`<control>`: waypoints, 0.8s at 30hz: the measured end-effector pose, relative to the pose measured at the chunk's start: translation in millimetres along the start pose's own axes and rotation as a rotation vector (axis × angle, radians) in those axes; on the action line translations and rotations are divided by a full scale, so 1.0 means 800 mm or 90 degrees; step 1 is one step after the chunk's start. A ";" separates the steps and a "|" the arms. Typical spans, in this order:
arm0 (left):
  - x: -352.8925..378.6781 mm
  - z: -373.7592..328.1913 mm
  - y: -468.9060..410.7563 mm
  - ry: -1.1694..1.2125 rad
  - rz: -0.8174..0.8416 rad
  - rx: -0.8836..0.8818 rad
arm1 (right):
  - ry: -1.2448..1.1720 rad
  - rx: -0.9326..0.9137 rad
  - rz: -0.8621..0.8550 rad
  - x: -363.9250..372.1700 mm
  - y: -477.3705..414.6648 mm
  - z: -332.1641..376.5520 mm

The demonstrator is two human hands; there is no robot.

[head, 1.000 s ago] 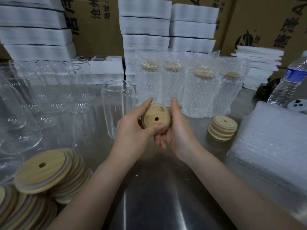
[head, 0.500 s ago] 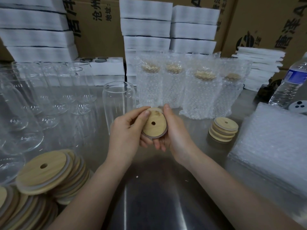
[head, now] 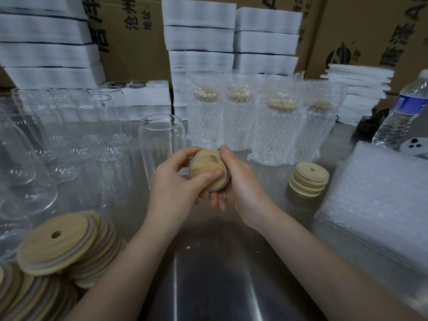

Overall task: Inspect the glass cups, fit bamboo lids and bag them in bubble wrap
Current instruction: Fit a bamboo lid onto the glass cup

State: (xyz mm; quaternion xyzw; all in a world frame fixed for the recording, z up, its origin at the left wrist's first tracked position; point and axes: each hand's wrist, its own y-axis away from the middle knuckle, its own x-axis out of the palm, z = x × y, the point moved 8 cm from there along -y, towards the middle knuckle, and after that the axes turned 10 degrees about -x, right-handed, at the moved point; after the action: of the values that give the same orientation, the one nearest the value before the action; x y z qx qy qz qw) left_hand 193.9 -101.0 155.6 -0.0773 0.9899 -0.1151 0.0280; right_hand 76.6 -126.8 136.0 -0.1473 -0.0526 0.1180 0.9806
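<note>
- My left grip [head: 176, 188] curls around the bamboo lid [head: 206, 170], with the thumb pressed across its face and the fingers on its far edge.
- My right grip [head: 243, 181] cups the same lid from the right, index fingertip on the top rim. A second lid may sit behind it; it is hard to tell.
- The lid is held above the surface [head: 220, 262], just in front of an empty glass cup [head: 162, 137].
- Four bagged cups [head: 278, 130] stand behind; a small lid stack [head: 309, 179] lies to the right, beside the bubble wrap bags [head: 375, 200].

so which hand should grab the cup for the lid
Left, probably. The left hand sits just beside the cup; the right hand grips the lid from the far side.
</note>
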 end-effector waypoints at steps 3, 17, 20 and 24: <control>0.006 -0.003 0.002 0.008 0.033 0.017 | -0.025 0.023 -0.023 -0.006 -0.002 -0.002; 0.009 -0.008 0.008 0.060 0.033 0.045 | -0.137 0.066 -0.020 -0.013 -0.001 0.002; -0.010 -0.026 0.020 -0.054 -0.104 0.159 | -0.181 0.059 -0.017 -0.010 0.000 0.004; -0.040 -0.056 0.043 -0.164 -0.336 0.330 | -0.251 0.055 -0.040 -0.011 -0.001 0.005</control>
State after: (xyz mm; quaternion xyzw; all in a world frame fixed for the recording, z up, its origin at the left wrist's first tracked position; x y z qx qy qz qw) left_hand 217.4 -53.1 192.2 -0.3338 0.8625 -0.3537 0.1401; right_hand 67.9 -129.0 139.4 -0.0772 -0.2430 0.1159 0.9600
